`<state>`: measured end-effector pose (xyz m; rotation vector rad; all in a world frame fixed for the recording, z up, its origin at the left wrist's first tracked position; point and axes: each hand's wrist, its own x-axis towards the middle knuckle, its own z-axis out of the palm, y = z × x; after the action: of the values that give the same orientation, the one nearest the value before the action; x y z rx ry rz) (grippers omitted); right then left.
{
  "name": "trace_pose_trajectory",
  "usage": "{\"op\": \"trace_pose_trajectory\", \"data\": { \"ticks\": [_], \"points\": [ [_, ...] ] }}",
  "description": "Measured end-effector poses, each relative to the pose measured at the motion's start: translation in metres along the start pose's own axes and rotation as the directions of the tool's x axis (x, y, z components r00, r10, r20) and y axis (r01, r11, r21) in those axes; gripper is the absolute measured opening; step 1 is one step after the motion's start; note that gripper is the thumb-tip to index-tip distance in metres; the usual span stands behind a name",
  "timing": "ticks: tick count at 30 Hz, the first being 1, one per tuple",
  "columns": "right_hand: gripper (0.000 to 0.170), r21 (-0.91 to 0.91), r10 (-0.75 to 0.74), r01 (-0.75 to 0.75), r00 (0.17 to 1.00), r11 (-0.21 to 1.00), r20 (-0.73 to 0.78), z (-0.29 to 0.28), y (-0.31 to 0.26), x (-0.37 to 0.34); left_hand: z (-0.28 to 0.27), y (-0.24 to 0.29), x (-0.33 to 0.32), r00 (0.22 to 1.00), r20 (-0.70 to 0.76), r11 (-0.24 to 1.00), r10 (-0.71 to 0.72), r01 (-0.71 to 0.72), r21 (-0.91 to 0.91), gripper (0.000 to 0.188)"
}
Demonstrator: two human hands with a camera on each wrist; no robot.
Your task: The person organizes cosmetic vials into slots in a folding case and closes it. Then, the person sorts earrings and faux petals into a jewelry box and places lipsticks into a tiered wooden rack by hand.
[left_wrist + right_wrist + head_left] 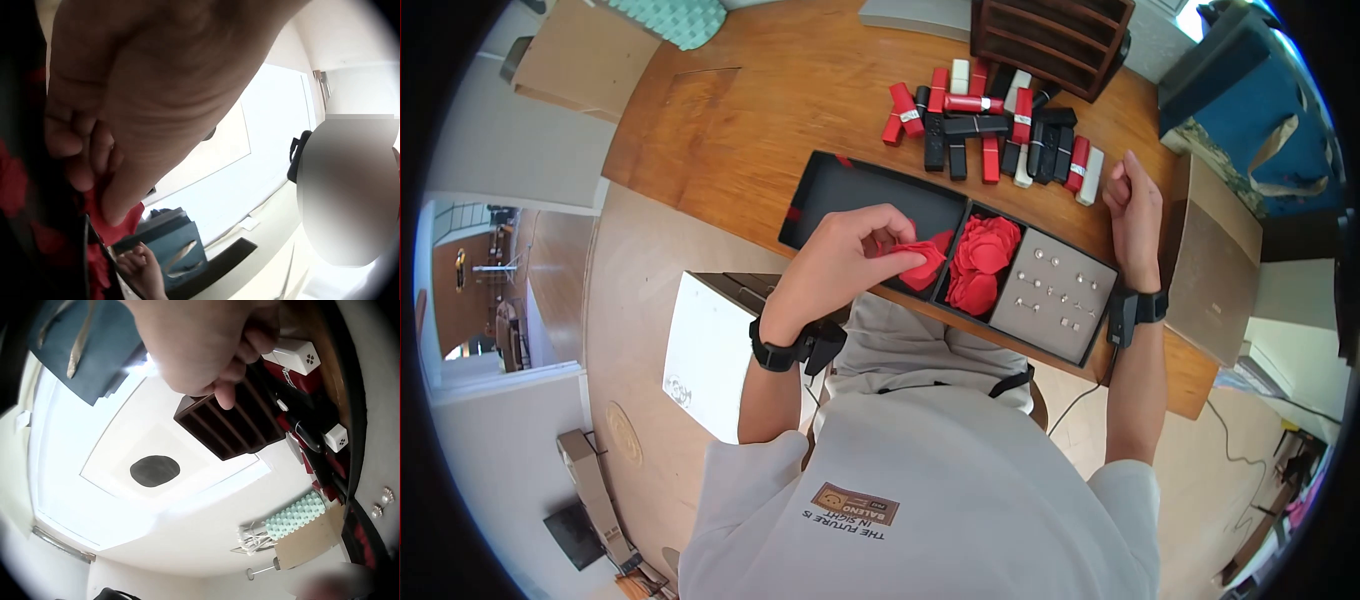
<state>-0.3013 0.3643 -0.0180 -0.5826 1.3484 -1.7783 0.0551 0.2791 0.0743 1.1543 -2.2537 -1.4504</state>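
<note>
My left hand (835, 262) pinches red artificial petals (919, 256) between thumb and fingers, over the left section of a long black box (870, 185). In the left wrist view the red petals (122, 222) hang below the thumb. The box's middle compartment holds a heap of red petals (980, 262). To its right lies a grey pad (1012, 312) with several rows of small earrings (1052, 290). My right hand (1138, 222) rests beyond the box's right end, fingers loosely curled, holding nothing. In the right wrist view its fingers (240, 369) show bent.
Behind the box lie several red, black and white lipstick tubes (990, 125) in a loose cluster. A dark wooden rack (1050, 40) stands behind them. On the right are a cardboard box (1215, 260) and a blue bag (1230, 100). A white box (710, 350) stands left of my lap.
</note>
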Motion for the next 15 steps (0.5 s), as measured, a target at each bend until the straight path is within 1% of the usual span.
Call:
{"op": "trace_pose_trajectory", "data": {
  "ticks": [1,2,3,4,6,7,9,10,11,12,13,15],
  "points": [
    [0.032,-0.001,0.003,-0.003,0.999,1.000,0.035,-0.002,0.000,0.000,0.004,0.006,-0.001,0.999,0.046,0.999,0.010,-0.008,-0.050,0.017],
    [0.032,-0.009,0.003,-0.003,1.000,1.000,0.016,-0.003,-0.001,-0.001,0.009,0.010,0.000,0.996,0.089,0.995,0.026,-0.017,-0.100,0.017],
    [0.032,-0.023,0.007,-0.007,1.000,1.000,0.017,-0.003,-0.001,-0.001,0.015,0.011,0.002,0.991,0.120,0.995,0.065,-0.055,-0.088,0.017],
    [0.033,-0.037,0.012,-0.011,1.000,0.999,0.019,-0.002,-0.002,-0.001,0.023,0.010,0.005,0.979,0.131,0.987,0.157,-0.153,-0.043,0.019],
    [0.033,-0.055,0.011,-0.011,1.000,0.998,0.001,-0.001,-0.004,-0.002,0.034,0.012,0.012,0.954,0.217,0.978,0.208,-0.204,-0.044,0.021],
    [0.033,-0.055,0.011,-0.011,1.000,0.998,0.007,-0.002,-0.003,-0.001,0.040,0.013,0.014,0.951,0.229,0.978,0.209,-0.201,-0.056,0.021],
    [0.033,-0.064,0.025,-0.024,1.000,0.998,0.005,-0.003,0.000,-0.001,0.049,0.014,0.014,0.931,0.100,0.912,0.352,-0.365,0.185,0.022],
    [0.033,-0.054,0.026,-0.027,1.000,0.998,-0.005,-0.003,0.000,-0.001,0.050,0.011,0.015,0.932,0.109,0.917,0.346,-0.360,0.171,0.022],
    [0.033,-0.045,0.027,-0.028,1.000,0.999,-0.014,-0.002,-0.001,-0.001,0.050,0.008,0.015,0.881,0.052,0.830,0.470,-0.461,0.314,0.023],
    [0.033,-0.051,0.037,-0.039,0.999,0.998,-0.023,-0.002,-0.001,-0.001,0.049,0.005,0.016,0.806,0.014,0.713,0.592,-0.532,0.458,0.024],
    [0.033,-0.053,0.036,-0.036,0.999,0.998,-0.015,-0.002,-0.001,-0.001,0.049,0.002,0.014,0.810,0.020,0.719,0.587,-0.532,0.447,0.024],
    [0.034,-0.055,0.038,-0.039,0.999,0.998,-0.017,-0.001,-0.002,-0.002,0.050,-0.001,0.004,0.692,0.132,0.549,0.709,-0.660,0.513,0.028]
  ]
}}
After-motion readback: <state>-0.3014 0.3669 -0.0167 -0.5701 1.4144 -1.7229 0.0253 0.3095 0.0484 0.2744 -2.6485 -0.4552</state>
